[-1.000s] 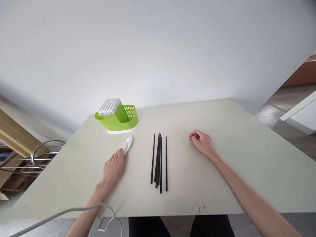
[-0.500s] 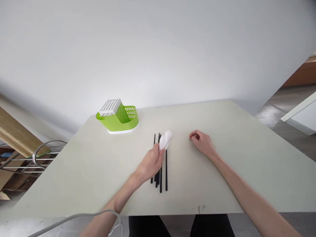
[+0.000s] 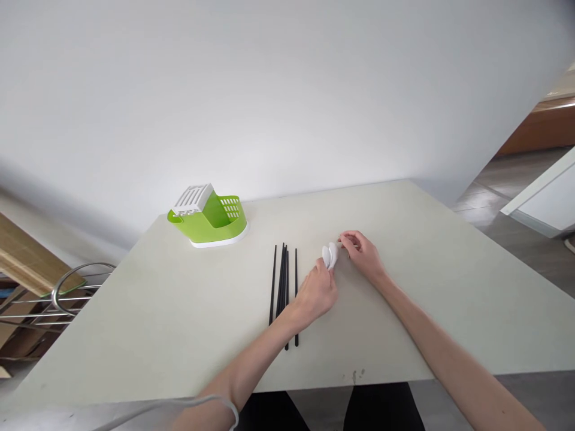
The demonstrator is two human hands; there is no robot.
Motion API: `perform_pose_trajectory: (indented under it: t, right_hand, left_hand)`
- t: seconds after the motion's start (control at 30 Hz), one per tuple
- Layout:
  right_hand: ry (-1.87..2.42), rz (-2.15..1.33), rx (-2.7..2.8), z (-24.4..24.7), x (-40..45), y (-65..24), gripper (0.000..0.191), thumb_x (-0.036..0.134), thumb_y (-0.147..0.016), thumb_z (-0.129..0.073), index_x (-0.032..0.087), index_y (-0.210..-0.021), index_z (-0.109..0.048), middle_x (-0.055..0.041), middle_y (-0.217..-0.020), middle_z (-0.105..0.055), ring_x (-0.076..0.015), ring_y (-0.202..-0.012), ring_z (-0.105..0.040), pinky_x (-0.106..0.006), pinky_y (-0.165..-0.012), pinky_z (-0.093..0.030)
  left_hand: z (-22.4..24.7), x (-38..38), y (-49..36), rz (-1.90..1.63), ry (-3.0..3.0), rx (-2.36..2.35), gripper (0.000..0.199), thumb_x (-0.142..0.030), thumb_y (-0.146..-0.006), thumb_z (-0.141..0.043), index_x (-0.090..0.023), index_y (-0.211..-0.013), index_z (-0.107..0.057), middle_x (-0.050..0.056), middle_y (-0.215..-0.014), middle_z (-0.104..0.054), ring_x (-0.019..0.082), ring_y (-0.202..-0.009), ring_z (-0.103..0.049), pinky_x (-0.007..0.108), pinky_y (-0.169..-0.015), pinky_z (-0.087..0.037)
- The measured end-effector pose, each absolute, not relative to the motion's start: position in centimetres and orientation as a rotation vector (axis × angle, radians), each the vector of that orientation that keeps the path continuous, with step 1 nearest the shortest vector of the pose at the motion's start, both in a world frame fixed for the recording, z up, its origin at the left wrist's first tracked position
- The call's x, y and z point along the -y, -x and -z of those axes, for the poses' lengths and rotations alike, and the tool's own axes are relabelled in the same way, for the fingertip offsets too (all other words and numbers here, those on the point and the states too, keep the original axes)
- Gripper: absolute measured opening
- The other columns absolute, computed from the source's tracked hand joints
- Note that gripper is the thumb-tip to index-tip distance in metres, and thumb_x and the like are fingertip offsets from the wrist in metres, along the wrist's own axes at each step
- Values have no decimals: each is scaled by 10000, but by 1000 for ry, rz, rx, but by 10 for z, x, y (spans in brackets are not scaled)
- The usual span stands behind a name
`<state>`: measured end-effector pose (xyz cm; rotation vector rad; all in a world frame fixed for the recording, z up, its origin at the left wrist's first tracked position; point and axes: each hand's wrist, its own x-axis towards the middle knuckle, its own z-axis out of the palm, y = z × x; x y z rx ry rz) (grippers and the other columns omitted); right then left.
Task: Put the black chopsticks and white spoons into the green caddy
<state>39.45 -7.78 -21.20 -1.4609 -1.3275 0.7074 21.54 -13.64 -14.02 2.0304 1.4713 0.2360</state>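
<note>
My left hand (image 3: 317,290) is closed round the handles of white soup spoons (image 3: 331,255), at least two, with their bowls pointing away from me. Just right of the bowls is my right hand (image 3: 363,254), fingers loosely bent and apart, with nothing visible in them. Its fingertips come close to the spoons; whether they touch I cannot tell. Several black chopsticks (image 3: 282,278) lie on the table left of the spoons, roughly side by side, and my left forearm covers part of them.
On the table (image 3: 202,317), at the back left, stands a green and white cutlery holder (image 3: 211,226). Behind it is a pale wall (image 3: 287,108). A metal rack (image 3: 67,299) with a wooden board (image 3: 31,254) stands beyond the left edge. A grey cable (image 3: 171,402) crosses my left forearm.
My left hand has moved right with the white soup spoons, away from above the chopsticks and close to my right hand. My right hand's fingers have loosened slightly. The view has shifted a little.
</note>
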Motion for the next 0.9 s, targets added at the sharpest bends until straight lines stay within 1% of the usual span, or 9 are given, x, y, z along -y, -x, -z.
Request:
perform_pose_trajectory:
  t: [0.07,0.13,0.23,0.33,0.47,0.57,0.67,0.8,0.9]
  right_hand:
    - [1452,-710,1366,211,80,-392,336,504,-937,-559,235,-1099,-678,-95,-1165,-763,-242,-1028,-710,-343,-810,-539]
    - [1449,-699,1427,210,81,-390,338,514,-934,-578,238,-1092,-692,-92,-1173,-761,-251,-1039,-704,-359,-827,-534]
    - [1455,-656,1497,210,83,-388,310,500,-938,-577,244,-1063,-700,-84,-1185,-756,-263,-1081,-687,-402,-922,-511]
    - [1460,-621,1526,211,82,-388,291,477,-954,-548,246,-1048,-699,-80,-1186,-754,-266,-1121,-673,-424,-997,-480]
    - [1461,-599,1547,215,81,-389,292,462,-966,-523,241,-1038,-700,-81,-1149,-759,-259,-1081,-678,-421,-986,-482]
    - [1462,-590,1548,217,81,-389,289,465,-965,-532,244,-1036,-705,-72,-1137,-764,-255,-1051,-682,-413,-959,-491]
    - [1462,-578,1531,216,81,-389,273,449,-957,-547,242,-1025,-712,-72,-1125,-770,-250,-1011,-687,-399,-921,-503]
    - [1467,-554,1471,214,81,-389,280,436,-958,-537,226,-1017,-712,-84,-1097,-775,-239,-941,-692,-375,-837,-523]
    - [1474,-532,1404,215,81,-391,290,446,-962,-531,215,-1009,-701,-91,-1076,-772,-242,-978,-694,-369,-830,-532]
  left_hand:
    - [141,138,-220,-222,-2029,-1440,308,-268,-1065,-322,-92,-1246,-498,265,-1120,-682,351,-994,-705,438,-825,-501]
    - [143,139,-224,-233,-2008,-1405,314,-287,-1048,-368,-99,-1264,-498,261,-1165,-672,348,-1011,-697,442,-834,-510]
    - [146,140,-228,-276,-1960,-1361,408,-366,-1018,-467,-98,-1325,-472,255,-1208,-658,351,-1051,-681,438,-845,-518]
    - [148,141,-228,-334,-1937,-1297,489,-404,-1000,-512,-94,-1373,-444,239,-1186,-667,323,-1014,-677,410,-817,-528]
    - [148,142,-226,-360,-2016,-1239,570,-378,-1006,-491,-80,-1475,-366,211,-1180,-684,294,-1005,-681,396,-838,-532]
    - [143,146,-224,-250,-2110,-1303,632,-369,-1019,-457,-97,-1559,-271,195,-1227,-689,306,-1039,-694,412,-867,-532]
    - [137,149,-221,-150,-2211,-1335,647,-362,-1030,-435,-106,-1588,-230,182,-1233,-705,323,-1040,-711,421,-845,-538]
    - [137,147,-208,-220,-2284,-1375,586,-349,-1039,-439,-132,-1566,-304,149,-1193,-728,303,-1000,-730,406,-822,-545]
    - [142,137,-190,-430,-2282,-1420,473,-319,-1041,-453,-186,-1494,-415,93,-1119,-740,257,-953,-729,381,-818,-556]
